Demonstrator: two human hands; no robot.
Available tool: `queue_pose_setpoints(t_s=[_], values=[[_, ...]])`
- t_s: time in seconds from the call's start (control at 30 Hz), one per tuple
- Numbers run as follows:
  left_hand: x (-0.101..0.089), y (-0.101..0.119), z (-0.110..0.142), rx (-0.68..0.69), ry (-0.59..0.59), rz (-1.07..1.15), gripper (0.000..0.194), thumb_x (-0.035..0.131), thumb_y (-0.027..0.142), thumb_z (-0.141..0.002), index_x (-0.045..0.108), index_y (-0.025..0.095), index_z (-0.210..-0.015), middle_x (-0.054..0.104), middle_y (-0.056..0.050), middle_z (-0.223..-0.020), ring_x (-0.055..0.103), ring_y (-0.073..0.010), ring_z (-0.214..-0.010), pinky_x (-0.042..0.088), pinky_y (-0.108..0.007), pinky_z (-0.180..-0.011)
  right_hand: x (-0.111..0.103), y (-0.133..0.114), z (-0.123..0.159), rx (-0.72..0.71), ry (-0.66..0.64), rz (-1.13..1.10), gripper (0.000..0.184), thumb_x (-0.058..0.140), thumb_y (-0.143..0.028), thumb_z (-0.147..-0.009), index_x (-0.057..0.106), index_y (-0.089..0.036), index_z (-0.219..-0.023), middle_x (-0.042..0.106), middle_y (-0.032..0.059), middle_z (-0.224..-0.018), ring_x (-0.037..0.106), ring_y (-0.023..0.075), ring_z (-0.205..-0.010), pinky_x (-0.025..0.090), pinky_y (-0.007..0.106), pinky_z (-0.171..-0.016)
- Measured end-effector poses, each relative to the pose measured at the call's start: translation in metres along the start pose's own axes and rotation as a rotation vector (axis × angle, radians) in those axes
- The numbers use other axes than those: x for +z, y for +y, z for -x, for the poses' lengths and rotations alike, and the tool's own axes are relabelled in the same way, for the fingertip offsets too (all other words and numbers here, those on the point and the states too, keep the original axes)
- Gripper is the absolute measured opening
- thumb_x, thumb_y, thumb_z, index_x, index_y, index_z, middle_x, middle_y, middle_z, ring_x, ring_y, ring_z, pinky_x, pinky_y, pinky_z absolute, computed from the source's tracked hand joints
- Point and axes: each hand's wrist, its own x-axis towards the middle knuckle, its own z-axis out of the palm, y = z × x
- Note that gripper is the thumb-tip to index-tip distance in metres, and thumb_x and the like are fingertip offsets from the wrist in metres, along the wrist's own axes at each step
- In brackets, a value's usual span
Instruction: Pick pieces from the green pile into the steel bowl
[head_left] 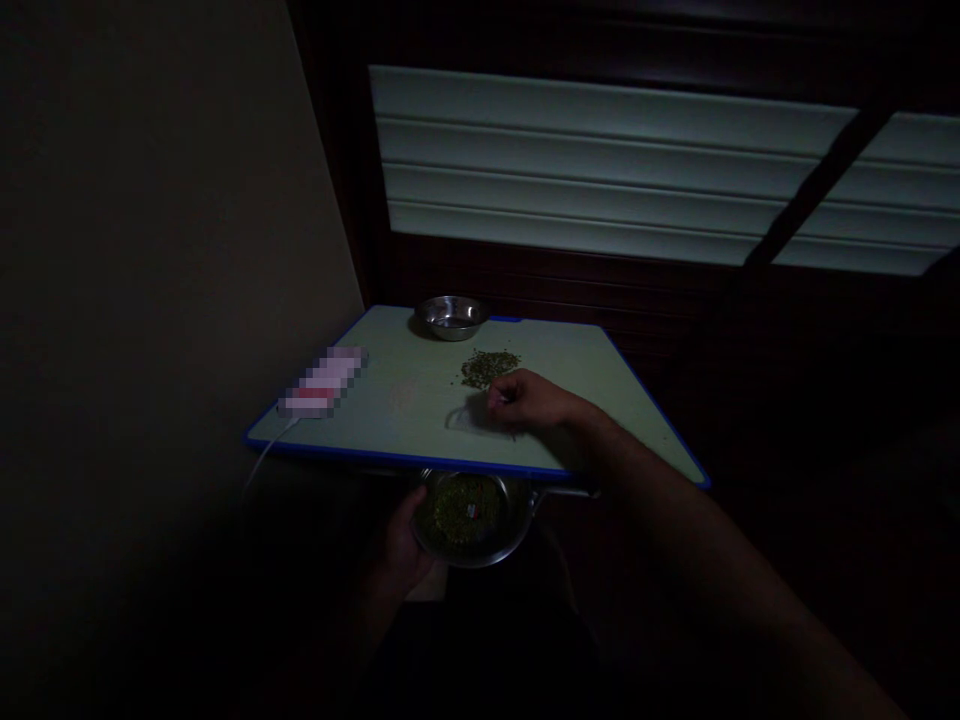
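Note:
My left hand (409, 545) grips the rim of a round metal bowl (510, 548), just below the table's near edge. Inside that bowl lies a heap of small greenish grains (456, 508), with a small pale and red spot on it. Above the table, my right hand (521, 398) is closed with its fingers curled in; what they hold, if anything, is hidden. A faint pale, see-through shape (466, 420) shows beside the fist, too dim to name. Just beyond my right hand, a loose pile of the small greenish grains (487, 368) is spread on the table.
The pale table (405, 400) has a blue edge. A second metal bowl (451, 318) stands at its far side. At the left lies a blurred-out, phone-like device (322, 385) with a white cable (262, 458). A wall (225, 200) rises at left, slatted dark-framed panels (570, 170) behind.

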Motion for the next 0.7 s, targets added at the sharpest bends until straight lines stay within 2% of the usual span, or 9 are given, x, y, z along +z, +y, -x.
queue_pose_setpoints(t_s=[0.17, 0.23, 0.37, 0.47, 0.7], values=[[0.002, 0.001, 0.002, 0.019, 0.028, -0.012, 0.015, 0.06, 0.023, -0.075, 0.071, 0.015, -0.079, 0.076, -0.007, -0.074, 0.071, -0.0232, -0.076, 0.055, -0.036, -0.079, -0.025, 0.023, -0.006, -0.026, 0.481, -0.035, 0.017, 0.065, -0.028, -0.062, 0.052, -0.017, -0.065, 0.058, -0.0002, -0.057, 0.049, 0.01, -0.049, 0.037, 0.022, -0.048], [0.002, 0.001, 0.003, 0.021, 0.012, -0.017, 0.016, 0.06, 0.024, -0.075, 0.072, 0.014, -0.081, 0.076, -0.007, -0.076, 0.071, -0.0241, -0.08, 0.054, -0.037, -0.082, -0.032, 0.034, -0.007, -0.023, 0.608, -0.038, 0.019, 0.065, -0.031, -0.061, 0.053, -0.017, -0.066, 0.058, -0.0003, -0.057, 0.049, 0.0105, -0.05, 0.036, 0.022, -0.047], [-0.001, 0.0, 0.001, 0.026, -0.044, -0.006, 0.02, 0.06, 0.026, -0.076, 0.072, 0.015, -0.087, 0.077, -0.008, -0.081, 0.071, -0.0273, -0.087, 0.054, -0.04, -0.084, -0.038, 0.047, -0.008, 0.001, 0.698, -0.076, 0.02, 0.063, -0.029, -0.055, 0.055, -0.018, -0.07, 0.055, -0.0037, -0.055, 0.046, 0.0097, -0.048, 0.035, 0.022, -0.047], [-0.004, -0.001, -0.003, 0.025, -0.011, 0.006, 0.019, 0.061, 0.024, -0.076, 0.072, 0.014, -0.088, 0.077, -0.009, -0.082, 0.071, -0.0262, -0.085, 0.054, -0.039, -0.082, -0.038, 0.05, -0.009, 0.021, 0.715, -0.054, 0.017, 0.061, -0.028, -0.054, 0.054, -0.018, -0.066, 0.054, -0.0037, -0.055, 0.046, 0.0099, -0.05, 0.036, 0.023, -0.05], [-0.007, -0.001, -0.004, 0.021, -0.047, -0.012, 0.022, 0.062, 0.027, -0.075, 0.072, 0.014, -0.09, 0.077, -0.009, -0.083, 0.07, -0.0289, -0.092, 0.053, -0.042, -0.085, -0.035, 0.056, -0.011, 0.057, 0.7, 0.221, 0.013, 0.06, -0.026, -0.058, 0.057, -0.017, -0.066, 0.056, -0.002, -0.06, 0.047, 0.0106, -0.057, 0.036, 0.022, -0.053]])
